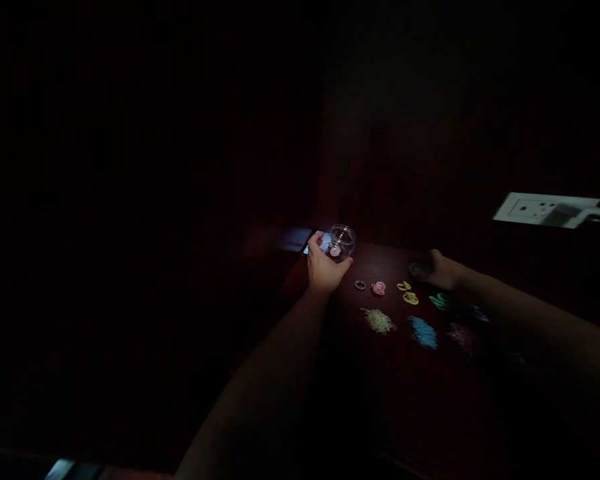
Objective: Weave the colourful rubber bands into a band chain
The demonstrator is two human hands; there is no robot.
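A clear, open-topped jar (342, 241) stands at the table's far left, with my left hand (326, 270) wrapped around its near side. Something small and pink shows through the jar's wall. Over at the right, my right hand (445, 271) grips a dim round disc (419, 270), perhaps a lid; it is blurred. Between the hands lie a dark ring-shaped band (360, 285), a coiled pink band (379, 288), yellow bands (411, 299) and green bands (439, 302). Nearer to me are piles of pale yellow strips (379, 321), blue strips (423, 332) and pinkish strips (463, 337).
A lit phone-like screen (310, 244) glows just behind my left hand. On the wall at right is a white socket plate (523, 209) with a plug (575, 215) in it. The dark red table (405, 393) meets the wall at the back; most surroundings are too dark to make out.
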